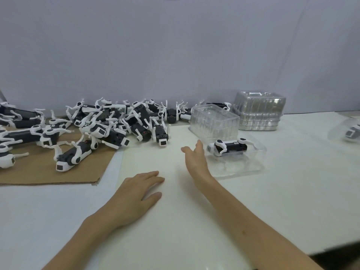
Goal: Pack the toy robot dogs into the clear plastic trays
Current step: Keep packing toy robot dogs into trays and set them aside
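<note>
Hands hold nothing: left hand [136, 191] lies flat on the table [292, 201], right hand [194, 160] spread wide just beside a tray [255, 164] at 2 o'clock holding one toy dog [229, 147]; loose dogs [109, 123] pile at 10 o'clock.

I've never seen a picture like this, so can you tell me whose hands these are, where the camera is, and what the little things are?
The camera sits on a person's head, looking down, so you see their own bare hands. The left hand lies flat on the white table. The right hand reaches, open, toward a toy robot dog lying in a clear plastic tray. Neither holds anything. More toy robot dogs lie piled partly on brown cardboard, and a stack of clear trays stands farther back.
</note>
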